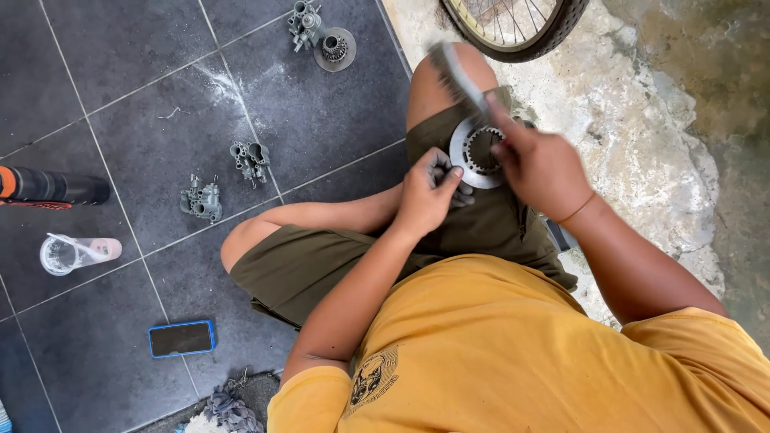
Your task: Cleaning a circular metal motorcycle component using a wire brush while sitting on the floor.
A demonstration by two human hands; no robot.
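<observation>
Left hand (425, 196) fingers pinch the rim of a toothed metal ring (475, 152) held over the lap; right hand (539, 164) fingers are clamped on a brush (459, 76), seemingly scrubbing it. Turning the ring likely comes next. Carburetor parts (202, 200), a phone (182, 338) and a plastic cup (68, 253) lie on the tiled floor (104, 120), well apart

A blue-cased phone (182, 338) lies near a clear cup (66, 253).

Brush (457, 76) motion-blurred, wheel (513, 28) cut off by top edge, ring's (469, 152) right side perhaps hidden
</observation>
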